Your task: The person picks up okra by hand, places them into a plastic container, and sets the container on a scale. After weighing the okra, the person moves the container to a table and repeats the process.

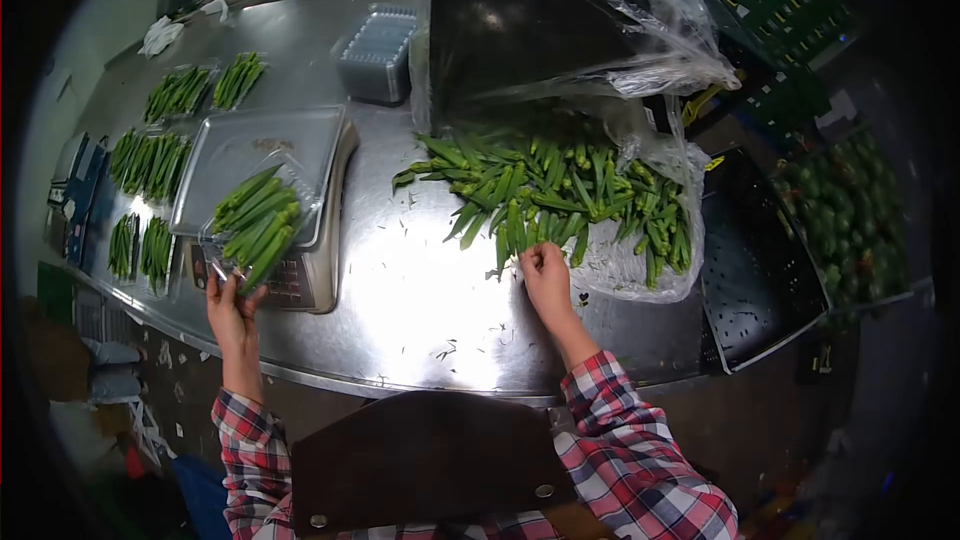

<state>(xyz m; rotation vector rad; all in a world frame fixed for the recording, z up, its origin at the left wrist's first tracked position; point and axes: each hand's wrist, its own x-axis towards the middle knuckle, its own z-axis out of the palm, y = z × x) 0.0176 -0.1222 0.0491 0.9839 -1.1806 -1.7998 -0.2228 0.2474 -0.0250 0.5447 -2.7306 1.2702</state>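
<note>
My left hand (234, 312) is closed on the near edge of a clear plastic tray (212, 252) filled with green okra pods (258, 220). It holds the tray tilted over the front of a weighing scale (322, 270) with a flat metal pan (222, 145). My right hand (545, 275) is at the near edge of a loose okra pile (560, 185), its fingertips pinched at the end of a pod. The pile spills out of a clear plastic bag (640, 275) onto the steel table (400, 325).
Several filled okra trays (150, 162) stand left of the scale. Behind it are stacked clear trays (376, 55). A black crate wrapped in plastic (540, 30) lies on its side behind the pile. Another black crate (762, 260) sits at the right, near a crate of green produce (845, 210).
</note>
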